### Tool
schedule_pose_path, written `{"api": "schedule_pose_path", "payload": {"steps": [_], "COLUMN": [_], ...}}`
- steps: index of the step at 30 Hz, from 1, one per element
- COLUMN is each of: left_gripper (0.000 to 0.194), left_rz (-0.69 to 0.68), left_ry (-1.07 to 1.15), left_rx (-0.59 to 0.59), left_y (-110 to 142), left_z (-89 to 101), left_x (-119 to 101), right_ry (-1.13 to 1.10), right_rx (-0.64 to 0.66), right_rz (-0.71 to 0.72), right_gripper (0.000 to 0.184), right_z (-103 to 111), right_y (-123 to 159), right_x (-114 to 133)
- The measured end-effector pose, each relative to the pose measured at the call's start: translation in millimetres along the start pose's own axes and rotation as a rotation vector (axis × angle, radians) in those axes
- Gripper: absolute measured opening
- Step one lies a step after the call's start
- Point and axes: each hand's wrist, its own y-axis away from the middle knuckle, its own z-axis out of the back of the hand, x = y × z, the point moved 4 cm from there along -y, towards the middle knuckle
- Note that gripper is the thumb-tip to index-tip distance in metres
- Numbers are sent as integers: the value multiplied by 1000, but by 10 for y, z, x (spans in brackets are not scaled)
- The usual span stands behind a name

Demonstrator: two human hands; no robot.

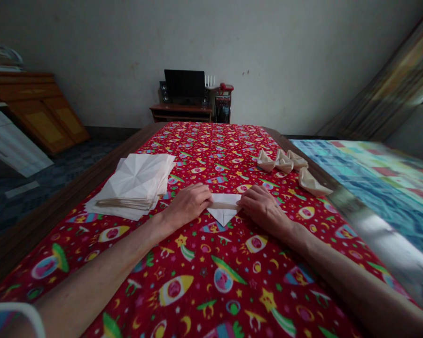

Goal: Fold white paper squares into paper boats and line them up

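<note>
A partly folded sheet of white paper [224,213] lies on the red patterned tablecloth, its pointed corner toward me and a fold running across it. My left hand [192,199] pinches the left end of this fold, fingers pressed together. At the right end, my right hand [262,206] grips the paper with its fingers closed. Both hands rest on the cloth, and the fingertips hide the paper's two ends. To the left of my left hand sits a stack of creased white paper sheets [136,176].
Several folded paper shapes [284,161] stand at the right side of the tablecloth [218,267], one of them nearer me. Beyond the table are a monitor [184,83] on a desk and a wooden cabinet [38,110]. A bed [384,183] is at the right.
</note>
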Motion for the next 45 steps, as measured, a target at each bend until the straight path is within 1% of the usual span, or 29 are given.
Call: {"api": "schedule_pose_path", "payload": {"steps": [2,6,8,10,12,15,16,19,23,25,27,30,34,38,40,43,45], "left_gripper": [16,18,25,31,34,44,47,50,52,52,51,52,51,48,47,41,36], "left_rz": [-100,-207,-223,-207,-174,-160,-167,-156,-117,-111,-105,-56,-11,5,14,47,61], "left_ry": [-124,-255,-309,-338,-327,-251,-214,-125,-81,-72,-75,-104,-147,-175,-169,-97,-14], "left_rx": [3,74,111,139,145,116,116,175,209,221,237,256,247,206,179,102,37], "left_y": [62,162,204,240,265,279,278,269,275,294,317,350,425,514,520,437,331], "left_z": [33,76,94,103,93,34,2,-98,-136,-133,-124,-94,-30,15,23,26,17], "left_x": [-42,-103,-130,-156,-196,-302,-348,-470,-541,-526,-486,-385,-242,-140,-108,-48,12], "right_ry": [8,19,35,53,54,9,-16,-99,-167,-174,-154,-100,-77,-85,-96,-117,-121], "right_rx": [38,120,157,186,204,194,194,228,247,252,261,277,265,215,163,65,36], "right_rz": [32,68,71,70,75,107,122,138,124,114,96,58,43,30,-3,-53,-82], "right_gripper": [20,20,20,20,20,22,26,42,59,60,56,50,47,43,38,27,24], "right_z": [21,35,39,41,37,27,21,-2,4,17,29,35,13,-25,-23,13,23], "right_y": [22,69,92,110,118,116,115,122,176,218,254,284,319,368,359,265,170], "right_x": [29,67,82,100,123,168,183,213,232,237,239,232,213,187,174,162,146]}}
